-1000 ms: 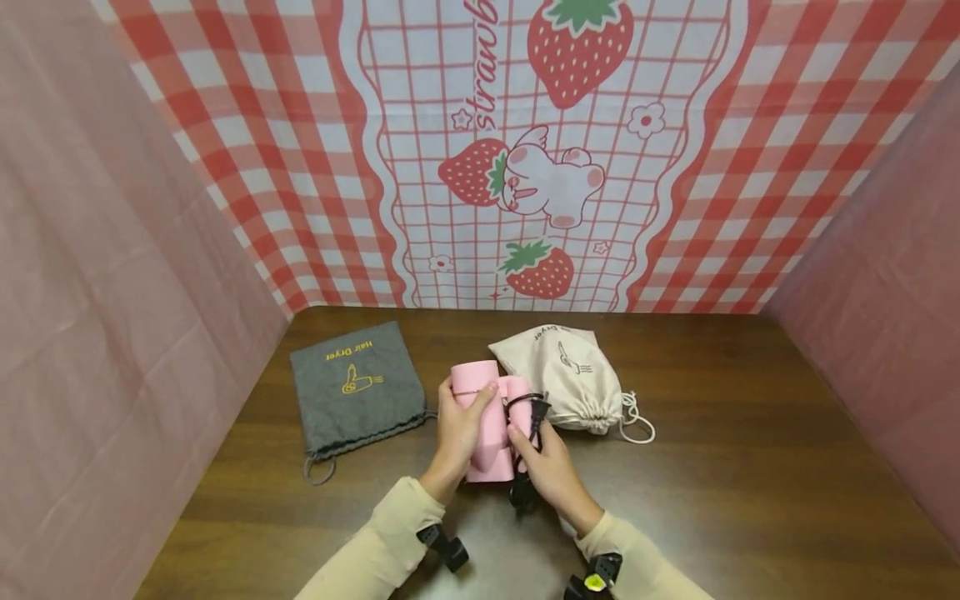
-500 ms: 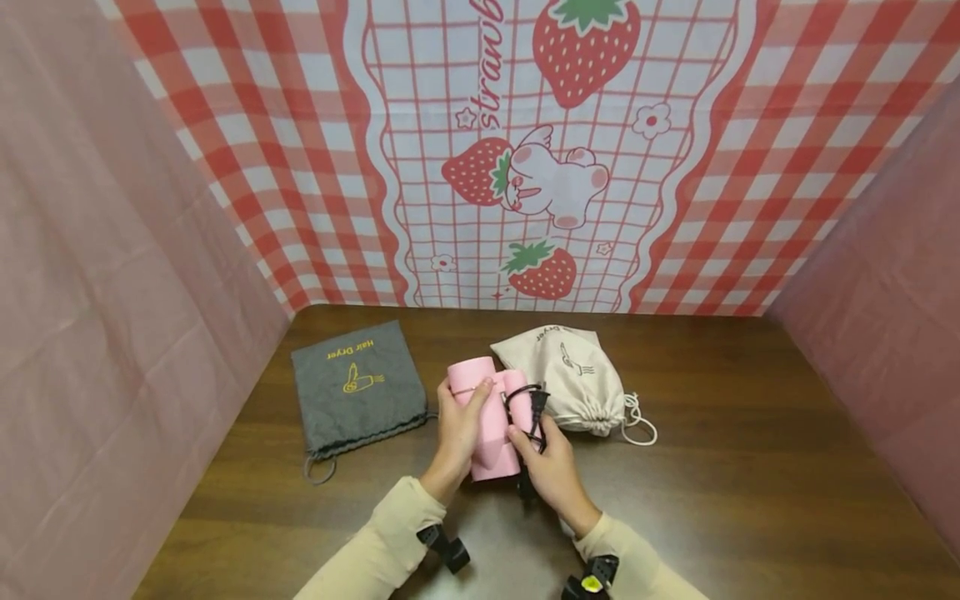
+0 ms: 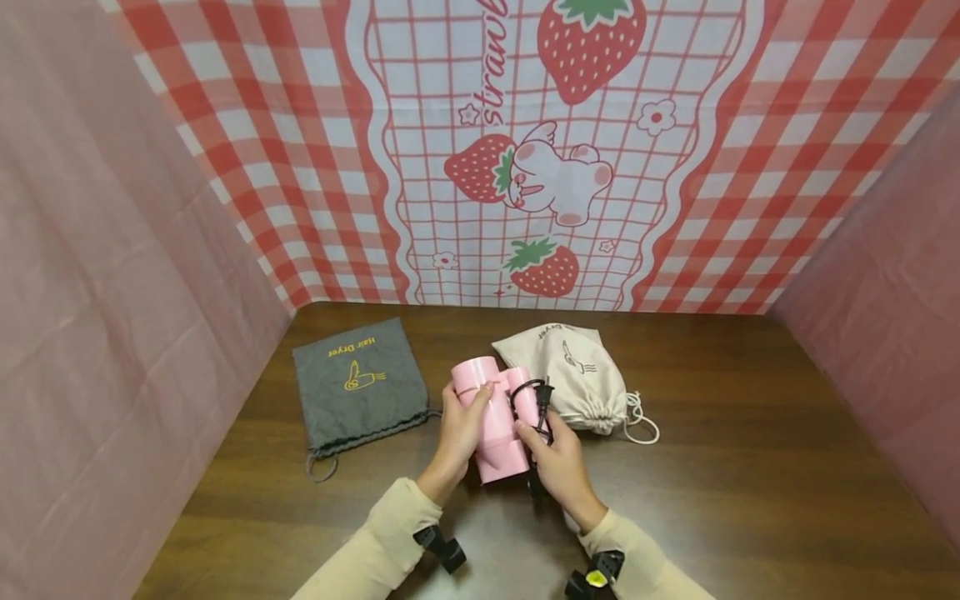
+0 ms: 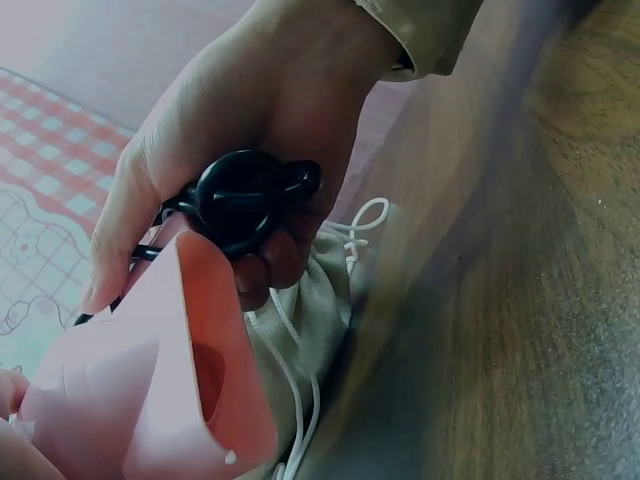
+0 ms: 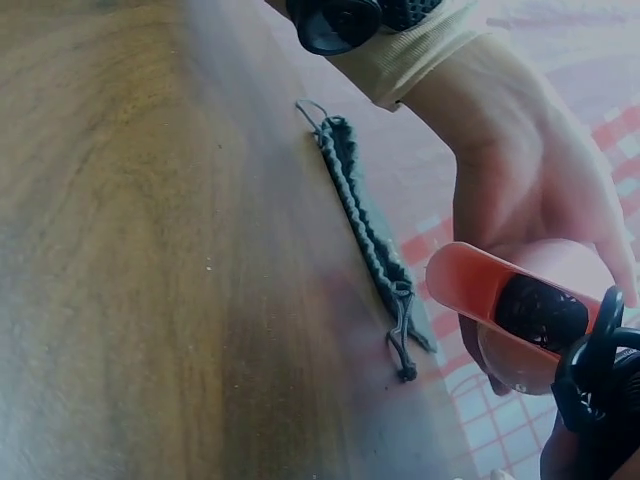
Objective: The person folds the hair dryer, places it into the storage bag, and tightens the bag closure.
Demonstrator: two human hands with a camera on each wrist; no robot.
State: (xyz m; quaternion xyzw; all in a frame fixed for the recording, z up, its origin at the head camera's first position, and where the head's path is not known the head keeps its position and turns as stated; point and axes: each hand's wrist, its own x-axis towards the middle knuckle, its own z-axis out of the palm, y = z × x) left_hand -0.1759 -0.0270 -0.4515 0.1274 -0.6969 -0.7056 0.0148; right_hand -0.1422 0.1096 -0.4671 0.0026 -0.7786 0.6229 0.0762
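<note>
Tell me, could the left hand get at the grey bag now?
Probably yes: the grey bag lies close on that side, with nothing visible between. But the left hand holds the pink hair dryer, so it would likely have to let go first.

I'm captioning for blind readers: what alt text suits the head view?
A person's left hand and right hand hold a pink hair dryer with a black cord over a wooden table. A gray pouch lies to the left, a cream pouch to the right, before a strawberry-print cloth.

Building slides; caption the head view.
Left hand and right hand hold a pink dryer near a grey bag and a cream bag.
</note>
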